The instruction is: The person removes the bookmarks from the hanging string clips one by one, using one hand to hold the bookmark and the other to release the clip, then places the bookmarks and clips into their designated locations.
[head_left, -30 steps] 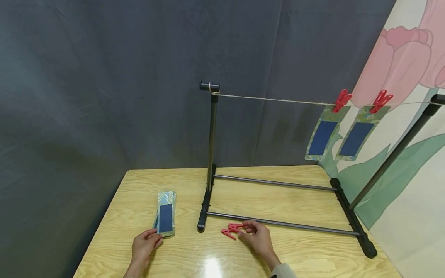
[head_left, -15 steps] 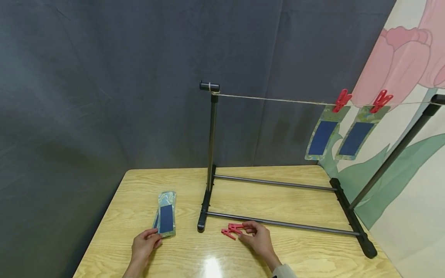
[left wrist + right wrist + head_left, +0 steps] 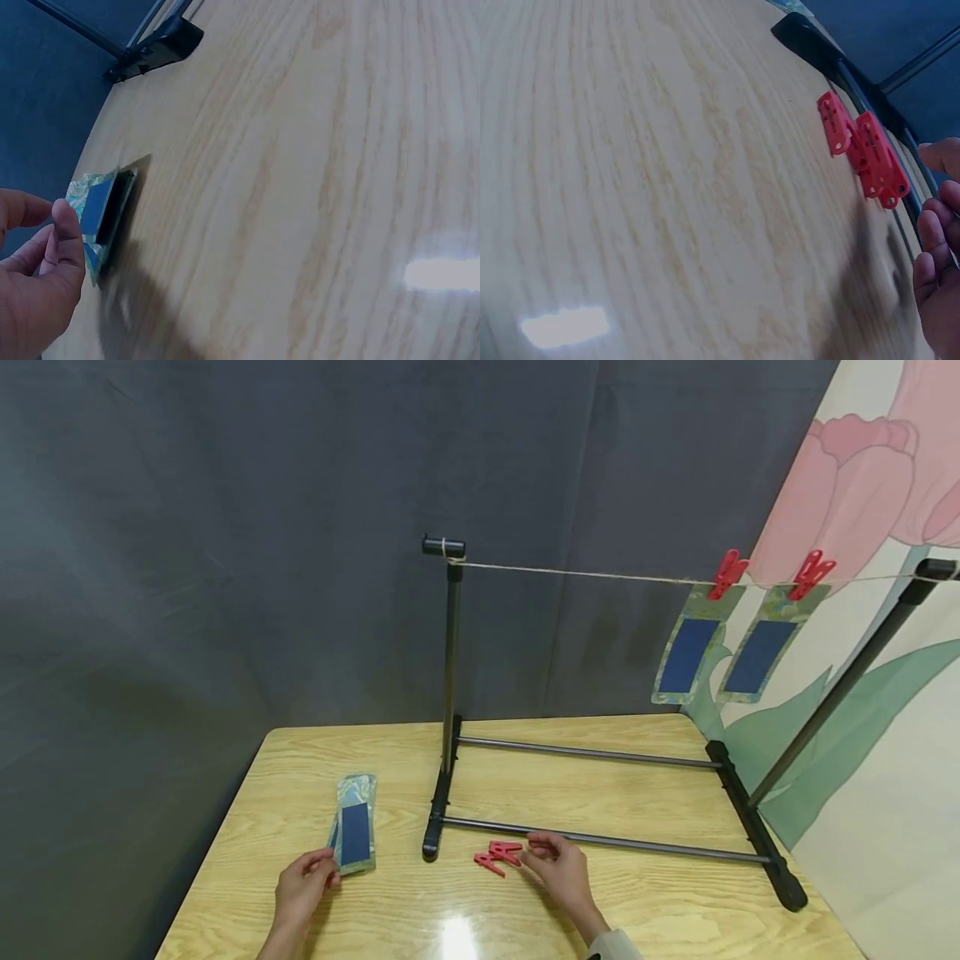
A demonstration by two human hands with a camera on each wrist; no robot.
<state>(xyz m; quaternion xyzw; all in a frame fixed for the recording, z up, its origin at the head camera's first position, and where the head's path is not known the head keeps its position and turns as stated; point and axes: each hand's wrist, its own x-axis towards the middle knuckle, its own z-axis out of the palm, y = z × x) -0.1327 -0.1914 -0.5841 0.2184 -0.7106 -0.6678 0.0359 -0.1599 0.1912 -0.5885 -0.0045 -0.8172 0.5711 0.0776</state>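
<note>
In the head view, a small stack of patterned green strips with dark blue panels (image 3: 356, 831) lies on the table's left side. Close to its lower left corner is my left hand (image 3: 302, 887), fingers loosely bent; whether they touch the stack I cannot tell. The left wrist view shows these strips (image 3: 97, 210) beyond my fingertips, nothing plainly pinched. Red clothespins (image 3: 497, 857) lie together near the rack's front bar. Just right of them rests my right hand (image 3: 558, 870), relaxed, with a small gap. The right wrist view shows the clothespins (image 3: 874, 154) apart from the fingers.
A black metal rack (image 3: 448, 693) stands on the wooden table (image 3: 405, 910), a string (image 3: 570, 573) tied between its posts. Two matching strips (image 3: 688, 656) hang from the string at right under red clothespins (image 3: 727, 574). A dark curtain (image 3: 300, 543) backs the table.
The head view has shifted slightly right. My left hand has drawn a little left from the stack, and my right hand has eased right from the clothespins. The hanging strips stay put.
</note>
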